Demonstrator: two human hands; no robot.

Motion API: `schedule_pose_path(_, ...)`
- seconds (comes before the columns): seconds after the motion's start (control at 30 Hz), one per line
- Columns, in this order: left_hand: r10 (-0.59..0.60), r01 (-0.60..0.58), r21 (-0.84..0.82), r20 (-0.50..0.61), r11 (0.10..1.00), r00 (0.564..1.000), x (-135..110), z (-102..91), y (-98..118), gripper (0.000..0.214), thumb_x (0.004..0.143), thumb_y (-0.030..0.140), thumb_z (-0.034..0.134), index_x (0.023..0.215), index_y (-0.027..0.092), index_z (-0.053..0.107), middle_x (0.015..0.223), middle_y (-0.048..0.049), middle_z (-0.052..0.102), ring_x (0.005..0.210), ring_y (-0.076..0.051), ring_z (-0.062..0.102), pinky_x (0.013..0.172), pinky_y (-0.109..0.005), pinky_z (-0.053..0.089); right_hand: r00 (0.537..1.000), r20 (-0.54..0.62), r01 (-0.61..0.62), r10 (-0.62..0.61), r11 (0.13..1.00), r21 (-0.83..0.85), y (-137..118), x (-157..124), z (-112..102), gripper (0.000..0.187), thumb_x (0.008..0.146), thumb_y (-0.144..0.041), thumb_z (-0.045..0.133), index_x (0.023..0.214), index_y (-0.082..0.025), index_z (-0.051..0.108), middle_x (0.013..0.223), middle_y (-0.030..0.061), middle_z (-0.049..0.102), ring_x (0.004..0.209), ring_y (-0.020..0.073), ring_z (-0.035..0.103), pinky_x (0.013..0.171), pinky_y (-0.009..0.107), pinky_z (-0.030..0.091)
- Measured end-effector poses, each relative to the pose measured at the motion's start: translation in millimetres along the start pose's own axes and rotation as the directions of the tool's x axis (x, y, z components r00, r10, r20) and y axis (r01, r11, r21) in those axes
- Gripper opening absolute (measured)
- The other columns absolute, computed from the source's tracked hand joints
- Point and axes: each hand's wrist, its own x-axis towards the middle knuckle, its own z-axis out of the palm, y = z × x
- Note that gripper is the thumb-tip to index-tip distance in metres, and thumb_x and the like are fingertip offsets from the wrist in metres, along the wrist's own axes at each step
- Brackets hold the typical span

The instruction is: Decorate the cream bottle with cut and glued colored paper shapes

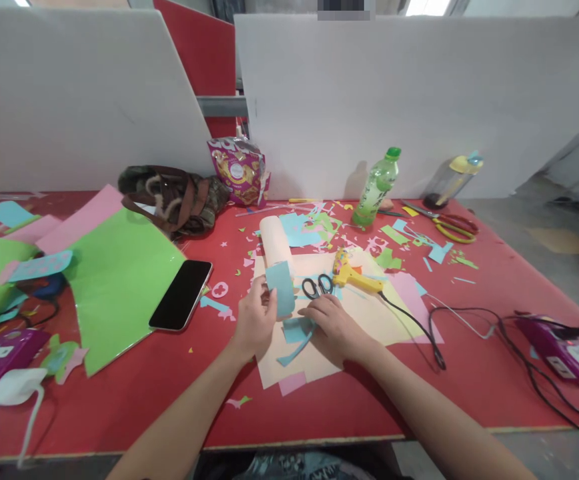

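Blue paper (pixel 281 291) sits in the left hand (pixel 255 319); thumb on the near face, other fingertips hidden behind it, fingers pinching its left edge. It also covers the lower end of a pale roll (pixel 274 239). Right hand (pixel 332 323) rests low over a cream sheet (pixel 272 368), fingers bent and close together; can't tell if they grip anything. Scissors (pixel 310 288) just beyond them: black loops visible, blades hard to make out. Left power strip (pixel 12 343) cut off at the frame edge.

Paper looks plain, slightly curved, taller than wide, held up above the sheet. Smaller blue scraps (pixel 295 331) lie between the hands. Yellow glue gun (pixel 364 280) right of the scissors; red worktop (pixel 144 383) littered with cuttings.
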Motion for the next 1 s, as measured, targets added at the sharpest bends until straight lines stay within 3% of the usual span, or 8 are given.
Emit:
schedule_pose_path(0.17,0.017,-0.017,-0.01,-0.036,1.0,0.999,-1,0.6,-2,0.029,0.08,0.021,0.041,0.109,0.015,0.039,0.075,-0.0044,0.063,0.069,-0.015,0.062,0.058,-0.023,0.048,0.99,-0.12,-0.062,0.073,0.994,0.092,8,-1,0,0.017,0.068,-0.005,0.045,0.076,-0.017,0.055,0.071,0.0056,0.058,0.07,0.0172,0.05,0.068,0.031,0.04)
schedule_pose_path(0.3,0.02,-0.021,-0.049,-0.018,0.999,1.0,-2,2.2,-5,0.043,0.081,0.02,0.04,0.121,0.013,0.029,0.071,-0.0024,0.061,0.064,-0.013,0.061,0.057,-0.022,0.048,0.938,-0.22,-0.239,0.268,0.959,0.149,12,-1,-5,0.016,0.069,-0.007,0.043,0.073,-0.018,0.052,0.071,0.0052,0.06,0.07,0.0182,0.053,0.065,0.03,0.041)
schedule_pose_path(0.4,0.075,-0.076,-0.045,-0.027,0.996,0.997,-2,3.0,-7,0.046,0.081,0.019,0.039,0.125,0.016,0.025,0.071,-0.0007,0.061,0.062,-0.011,0.059,0.056,-0.021,0.046,0.869,-0.247,-0.37,0.428,0.895,0.248,11,0,-9,0.008,0.075,-0.017,0.043,0.076,-0.019,0.051,0.072,0.0049,0.06,0.067,0.0182,0.055,0.06,0.029,0.041)
schedule_pose_path(0.5,0.116,-0.116,-0.01,-0.033,0.993,0.993,-2,2.4,-8,0.042,0.081,0.019,0.039,0.122,0.019,0.03,0.068,0.0014,0.059,0.058,-0.01,0.057,0.054,-0.02,0.044,0.744,-0.225,-0.496,0.629,0.746,0.445,7,2,-14,0.008,0.076,-0.027,0.045,0.07,-0.021,0.046,0.058,-0.0007,0.054,0.054,0.0151,0.051,0.052,0.026,0.04)
schedule_pose_path(0.57,0.097,-0.097,0.007,-0.034,0.995,0.995,-1,0.4,-8,0.037,0.081,0.019,0.038,0.119,0.019,0.035,0.066,0.002,0.058,0.054,-0.009,0.054,0.052,-0.019,0.042,0.658,-0.244,-0.534,0.713,0.669,0.516,5,4,-17,0.01,0.073,-0.029,0.047,0.067,-0.022,0.043,0.053,-0.0035,0.049,0.049,0.0135,0.047,0.05,0.025,0.038)
schedule_pose_path(0.63,0.069,-0.068,0.032,-0.046,0.997,0.997,1,-2.7,-7,0.03,0.081,0.018,0.038,0.11,0.019,0.044,0.067,0.0011,0.058,0.054,-0.009,0.054,0.051,-0.019,0.042,0.608,-0.281,-0.53,0.742,0.643,0.552,6,6,-20,0.008,0.071,-0.027,0.05,0.068,-0.021,0.044,0.057,-0.0035,0.049,0.051,0.0129,0.047,0.051,0.025,0.038)
schedule_pose_path(0.77,0.068,-0.061,0.097,-0.063,0.993,0.996,4,-8.2,-3,0.022,0.079,0.016,0.037,0.087,0.016,0.057,0.079,-0.0045,0.064,0.067,-0.013,0.058,0.06,-0.021,0.044,0.591,-0.275,-0.466,0.759,0.599,0.651,14,6,-21,0.007,0.07,-0.025,0.049,0.066,-0.019,0.048,0.06,-0.0022,0.05,0.058,0.0127,0.049,0.057,0.026,0.039)
schedule_pose_path(1.0,0.09,-0.085,0.105,-0.045,0.991,0.995,5,-7.7,-3,0.024,0.074,0.011,0.035,0.077,0.015,0.058,0.078,-0.0053,0.063,0.07,-0.014,0.058,0.06,-0.022,0.045,0.585,-0.25,-0.449,0.772,0.564,0.693,24,4,-18,0.015,0.071,-0.029,0.05,0.061,-0.019,0.046,0.054,-0.0041,0.045,0.053,0.0107,0.045,0.054,0.025,0.037)
